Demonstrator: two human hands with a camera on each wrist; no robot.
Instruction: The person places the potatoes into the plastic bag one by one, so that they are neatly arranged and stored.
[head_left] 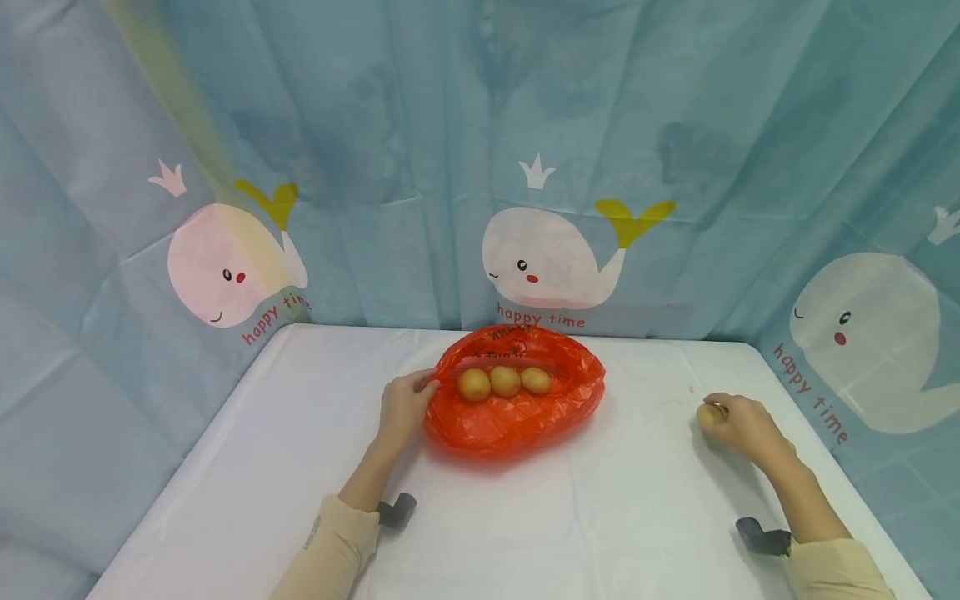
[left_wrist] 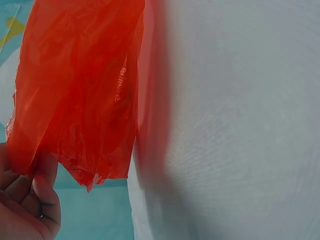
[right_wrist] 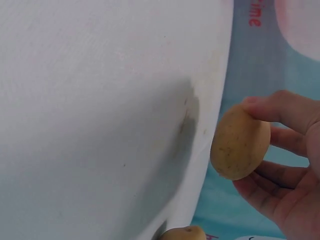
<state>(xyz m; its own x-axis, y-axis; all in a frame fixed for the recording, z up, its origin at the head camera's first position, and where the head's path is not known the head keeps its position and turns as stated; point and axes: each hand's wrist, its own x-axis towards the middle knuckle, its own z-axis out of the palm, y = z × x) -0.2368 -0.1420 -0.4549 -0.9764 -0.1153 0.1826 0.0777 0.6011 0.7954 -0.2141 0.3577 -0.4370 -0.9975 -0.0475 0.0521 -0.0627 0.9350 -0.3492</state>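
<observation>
A red plastic bag (head_left: 517, 427) lies with its mouth spread wide on the white table, three potatoes (head_left: 506, 382) in a row inside it. My left hand (head_left: 405, 406) pinches the bag's left rim between thumb and fingers; the left wrist view shows the red film (left_wrist: 80, 90) hanging from that grip. Far to the right, my right hand (head_left: 744, 427) holds a single potato (right_wrist: 240, 142) between thumb and fingertips, raised off the tabletop. Part of another potato (right_wrist: 182, 233) shows at the bottom edge of the right wrist view.
A white cloth covers the table (head_left: 637, 517). Behind and at both sides hangs a blue curtain (head_left: 420, 167) printed with whales, close against the table's far edge. Small dark marks (right_wrist: 187, 112) dot the cloth near the right hand.
</observation>
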